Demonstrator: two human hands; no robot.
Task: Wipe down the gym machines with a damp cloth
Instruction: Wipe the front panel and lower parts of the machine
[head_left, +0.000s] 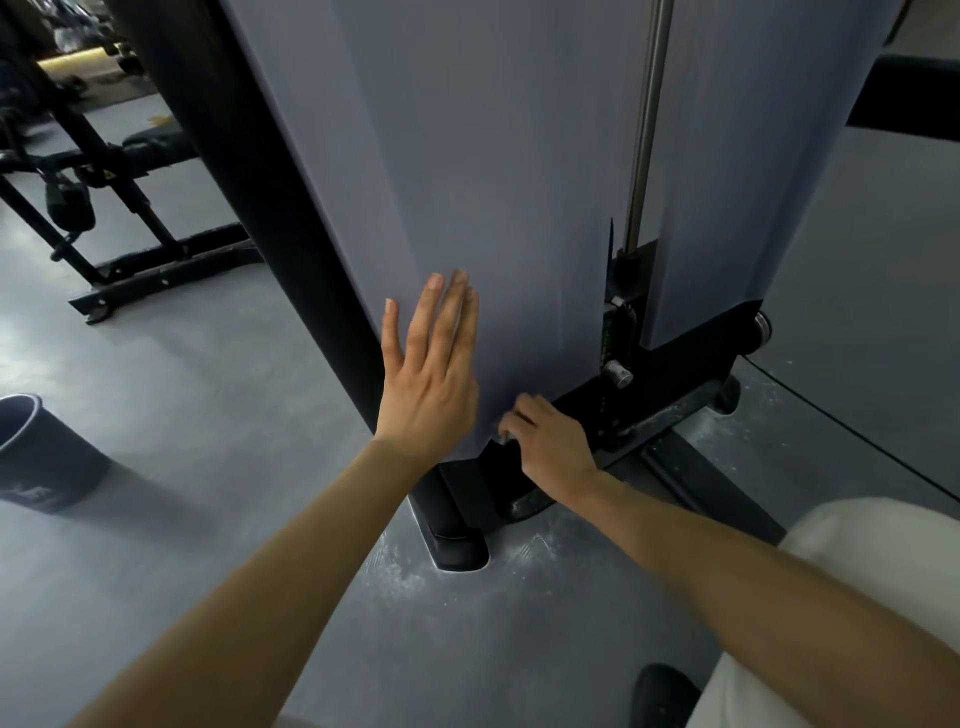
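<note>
Machine panel: grey.
Left hand: flat on it, fingers together (thumb apart).
Right hand: fingers curled at its bottom edge, grip unclear.

The gym machine stands upright on the floor, a tall tower clad in smooth grey-blue panels with a black upright along its left edge. A bright steel rod runs down a narrow gap between the panels to a silver knob near the bottom, and its black base splays out in dusty, white-speckled feet. Of the cloth only a small pale scrap shows, bunched in the curled fingers of the right hand at the lower edge of the front panel, where it meets the base.
</note>
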